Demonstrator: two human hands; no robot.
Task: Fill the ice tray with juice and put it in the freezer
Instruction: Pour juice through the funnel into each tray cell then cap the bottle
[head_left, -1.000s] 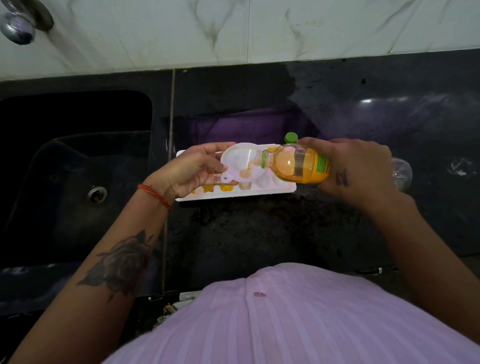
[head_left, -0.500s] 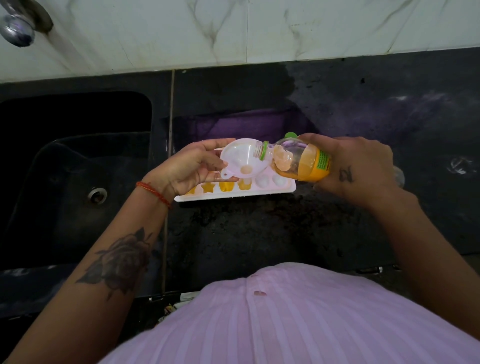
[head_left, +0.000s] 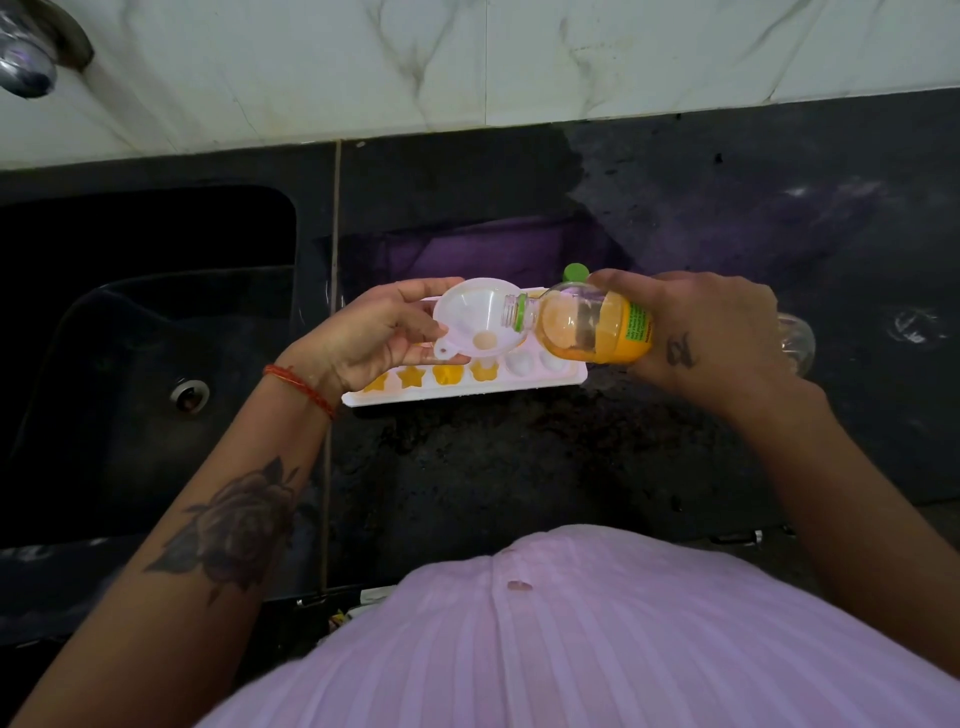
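Observation:
A white ice tray (head_left: 467, 391) lies on the black counter, its near-row moulds on the left holding orange juice and two on the right looking empty. My left hand (head_left: 374, 332) holds a white funnel (head_left: 475, 325) over the tray's middle. My right hand (head_left: 701, 332) grips a small juice bottle (head_left: 592, 327) tipped sideways, its open mouth over the funnel's rim. A little juice sits at the funnel's bottom. The green cap (head_left: 575, 272) rests just behind the bottle. The tray's far row is hidden by the funnel and hands.
A dark sink (head_left: 130, 322) with a drain lies to the left, a tap (head_left: 31, 67) above it. A clear empty bottle (head_left: 797, 340) lies behind my right hand. A marble wall runs along the back of the black counter (head_left: 519, 467).
The bottle has tipped back a little, so the juice has run toward its base. The funnel has lifted slightly, and another near-row mould now shows juice.

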